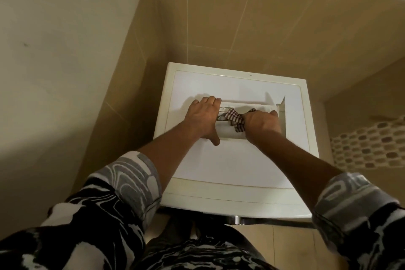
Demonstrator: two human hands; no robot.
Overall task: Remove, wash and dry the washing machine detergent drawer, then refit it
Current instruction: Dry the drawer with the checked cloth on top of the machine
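Left hand [202, 116] grips one end of the detergent drawer [228, 132]; right hand [260, 124] clutches a checked cloth [233, 116] inside it.

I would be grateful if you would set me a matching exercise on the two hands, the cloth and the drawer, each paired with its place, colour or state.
Things: 1 left hand; 2 right hand; 3 cloth; 4 drawer.
Matches: a lies on the washer; b red and white checks; c grips the drawer's end; d holds the cloth.
Pairs: 1-c, 2-d, 3-b, 4-a.
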